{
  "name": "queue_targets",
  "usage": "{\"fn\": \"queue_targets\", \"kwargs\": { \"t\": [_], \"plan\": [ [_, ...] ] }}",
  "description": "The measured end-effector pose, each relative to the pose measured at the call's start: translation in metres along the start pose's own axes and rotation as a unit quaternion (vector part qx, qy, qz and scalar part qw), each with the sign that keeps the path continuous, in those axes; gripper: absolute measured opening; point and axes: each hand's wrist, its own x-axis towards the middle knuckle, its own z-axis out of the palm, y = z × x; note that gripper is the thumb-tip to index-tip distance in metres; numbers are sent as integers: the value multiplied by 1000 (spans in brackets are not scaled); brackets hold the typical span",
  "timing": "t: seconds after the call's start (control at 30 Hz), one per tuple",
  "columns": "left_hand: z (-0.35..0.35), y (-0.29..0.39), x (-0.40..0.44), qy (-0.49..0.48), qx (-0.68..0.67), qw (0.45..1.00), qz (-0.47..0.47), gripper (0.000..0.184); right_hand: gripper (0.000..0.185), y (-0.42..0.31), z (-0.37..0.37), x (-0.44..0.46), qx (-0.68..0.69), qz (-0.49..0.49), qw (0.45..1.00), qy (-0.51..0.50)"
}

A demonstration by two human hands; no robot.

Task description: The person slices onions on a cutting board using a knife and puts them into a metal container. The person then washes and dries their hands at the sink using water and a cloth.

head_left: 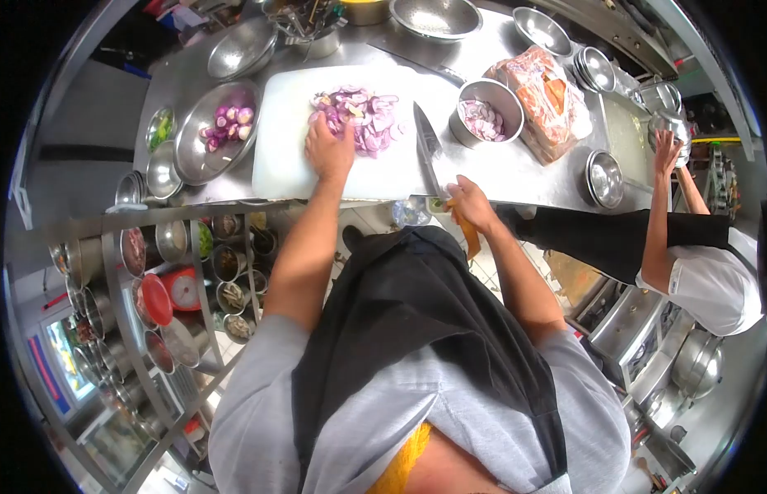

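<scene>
Sliced purple onions (369,123) lie in a loose pile on a white cutting board (280,136). My left hand (329,151) rests at the pile's lower left edge, its fingertips touching the slices; whether it grips any is hidden. My right hand (472,204) is closed around the orange handle of a large knife (430,148). The blade points up and away, by the board's right edge. Right of the knife, a steel pot (522,115) holds more sliced onion. Peeled whole onions (228,125) sit in a wide steel bowl (190,152) left of the board.
A plastic-wrapped package (542,103) lies right of the pot. Steel bowls (604,178) and colanders (437,18) stand around the table's edges. At the right, a co-worker (705,280) holds metal bowls. Shelves with food containers (171,241) are at the lower left.
</scene>
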Motion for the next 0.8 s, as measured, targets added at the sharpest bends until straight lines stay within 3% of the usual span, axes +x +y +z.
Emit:
{"fn": "queue_targets", "kwargs": {
  "t": [0.13,0.37,0.6,0.8],
  "plan": [
    [1,44,-14,-44,48,998,-26,85,25,-2,13,18,-8,7,998,-57],
    [8,75,-25,-45,115,992,-14,85,21,-14,41,43,-44,-36,987,-147],
    [21,54,-15,35,27,997,-65,38,22,-38,52,43,-67,-38,979,-188],
    [21,27,-7,112,-39,992,-44,26,23,-60,56,33,-133,-60,971,-187]
  ]
}}
